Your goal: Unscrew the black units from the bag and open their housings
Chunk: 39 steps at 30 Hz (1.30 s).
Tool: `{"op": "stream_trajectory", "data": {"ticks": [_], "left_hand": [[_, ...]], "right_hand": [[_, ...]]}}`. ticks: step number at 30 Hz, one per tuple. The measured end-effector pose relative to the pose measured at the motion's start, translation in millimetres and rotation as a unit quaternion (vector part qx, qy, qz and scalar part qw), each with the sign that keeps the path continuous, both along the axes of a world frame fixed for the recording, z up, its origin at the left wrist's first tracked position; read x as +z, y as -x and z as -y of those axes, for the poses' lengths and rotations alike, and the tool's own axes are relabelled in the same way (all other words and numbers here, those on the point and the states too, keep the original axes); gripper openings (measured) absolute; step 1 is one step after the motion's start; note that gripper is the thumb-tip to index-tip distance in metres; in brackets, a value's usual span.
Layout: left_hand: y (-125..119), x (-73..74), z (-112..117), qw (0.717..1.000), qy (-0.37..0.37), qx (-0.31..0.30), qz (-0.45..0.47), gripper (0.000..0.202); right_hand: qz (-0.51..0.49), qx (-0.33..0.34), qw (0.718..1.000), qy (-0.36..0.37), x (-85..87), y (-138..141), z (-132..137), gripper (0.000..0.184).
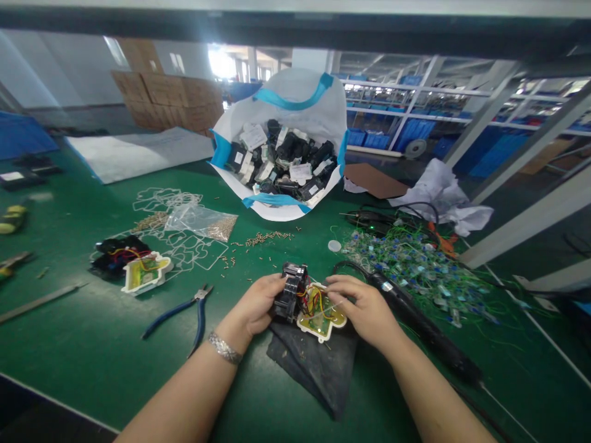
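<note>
My left hand (263, 301) is closed around a black plastic housing (290, 292) with ribbed sides. Red, yellow and black wires (315, 300) run from it to a white housing half (323, 335), which has a yellowish circuit board inside. At that half's right edge is my right hand (362, 304), its fingers bent and gripping the rim. A thin pale strip shows near the right fingertips; I cannot tell whether it is pinched. Beneath the parts lies a dark cloth (318, 375). Blue-handled cutters (199, 301) rest left of my left forearm.
A white bag (281, 212) of black and white units stands behind. Screws (268, 237), pale gaskets (198, 249) and a second opened unit (148, 274) lie left. Right are an electric screwdriver (425, 326) and a heap of green-wired parts (415, 264). A shelf edge (295, 21) hangs overhead.
</note>
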State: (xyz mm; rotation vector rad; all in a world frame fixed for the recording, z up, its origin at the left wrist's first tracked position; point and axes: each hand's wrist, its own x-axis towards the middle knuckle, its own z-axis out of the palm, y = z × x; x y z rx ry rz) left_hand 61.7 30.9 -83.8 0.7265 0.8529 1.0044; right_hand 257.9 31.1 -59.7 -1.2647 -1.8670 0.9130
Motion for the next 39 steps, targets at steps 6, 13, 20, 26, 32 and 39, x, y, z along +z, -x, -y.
{"op": "stream_trajectory", "data": {"ticks": [6, 13, 20, 26, 32, 39], "left_hand": [[1.8, 2.1, 0.4, 0.999, 0.019, -0.015, -0.024, 0.032], [8.1, -3.2, -4.5, 0.991, -0.002, -0.013, -0.131, 0.027], [-4.9, 14.9, 13.5, 0.839, -0.257, 0.152, -0.455, 0.021], [-38.6, 21.8, 32.5, 0.651, -0.518, 0.101, -0.545, 0.015], [-34.2, 11.9, 22.7, 0.728, -0.435, 0.137, -0.513, 0.014], [-24.9, 26.7, 10.6, 0.879, -0.272, 0.245, -0.306, 0.013]], "right_hand": [[-0.071, -0.096, 0.992, 0.036, -1.7, -6.4, -1.3, 0.035], [-0.162, -0.11, 0.98, 0.033, -10.6, -6.8, -1.9, 0.039], [-0.093, -0.022, 0.992, 0.082, 6.8, -1.8, 3.6, 0.034], [-0.072, -0.029, 0.994, 0.07, 0.5, -0.7, 3.3, 0.031], [0.007, 0.019, 0.997, 0.073, -10.2, -3.7, -0.2, 0.057], [0.061, 0.036, 0.992, 0.109, -17.5, 2.6, 1.0, 0.042]]}}
